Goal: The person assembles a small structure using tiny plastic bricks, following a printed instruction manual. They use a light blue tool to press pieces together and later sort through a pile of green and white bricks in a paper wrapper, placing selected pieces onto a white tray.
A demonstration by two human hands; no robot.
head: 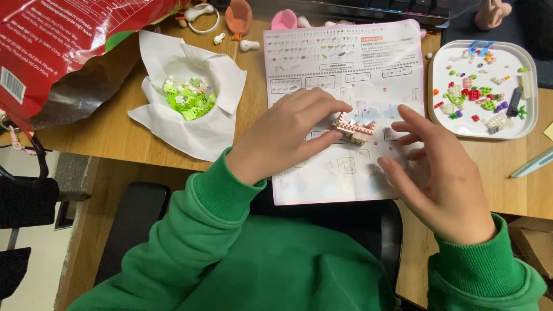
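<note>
red foil bag [63,40] lies at the desk's far left corner. white paper [193,124] beside it cups a heap of green bricks [189,99]. white square tray [533,106] at right holds scattered small bricks, mixed colours. pink cup [283,21] and a salmon toy chair [238,16] along the back edge, near a keyboard [397,7]. black chair seat [129,216] below the wooden desk [109,132].

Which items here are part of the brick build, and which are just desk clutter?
In use: left hand on small pink brick model; right hand beside it; instruction sheet; white tray of mixed pieces; green bricks on white paper.

Lying about: red bag; keyboard; pink toy figures.
</note>
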